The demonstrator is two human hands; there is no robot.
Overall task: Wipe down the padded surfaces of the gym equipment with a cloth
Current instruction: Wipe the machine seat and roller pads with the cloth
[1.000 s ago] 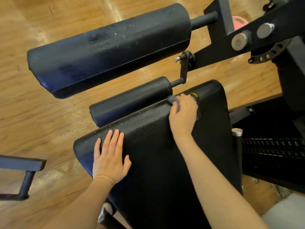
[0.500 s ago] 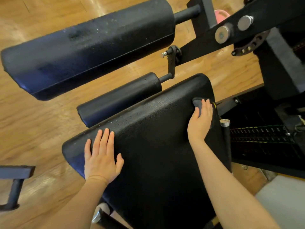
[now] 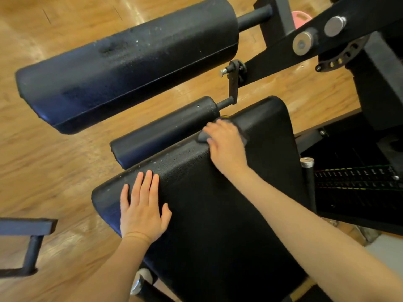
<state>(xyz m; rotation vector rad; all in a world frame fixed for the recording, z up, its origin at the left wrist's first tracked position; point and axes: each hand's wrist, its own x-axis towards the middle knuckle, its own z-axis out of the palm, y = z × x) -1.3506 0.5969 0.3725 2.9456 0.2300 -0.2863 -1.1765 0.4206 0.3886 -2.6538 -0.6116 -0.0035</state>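
A black flat pad [image 3: 218,225] of the gym machine fills the lower middle. My left hand [image 3: 141,212] lies flat on its near-left part, fingers straight. My right hand [image 3: 225,147] holds a dark grey cloth [image 3: 203,137] against the pad's far edge, fingers curled over it; most of the cloth is hidden under the hand. Just beyond that edge sits a small black roller pad [image 3: 165,131]. Above it hangs a large black roller pad [image 3: 130,62] with dust specks and a dull smear.
A black steel lever arm [image 3: 305,40] with bolts and a pin handle [image 3: 233,83] runs at the upper right. A weight stack [image 3: 357,179] and an upright post [image 3: 307,164] stand right of the pad. A dark metal frame [image 3: 28,227] is at the left over wooden floor.
My right hand slid the cloth from the pad's right edge leftwards to its far edge near the small roller. My left hand stayed flat in place.
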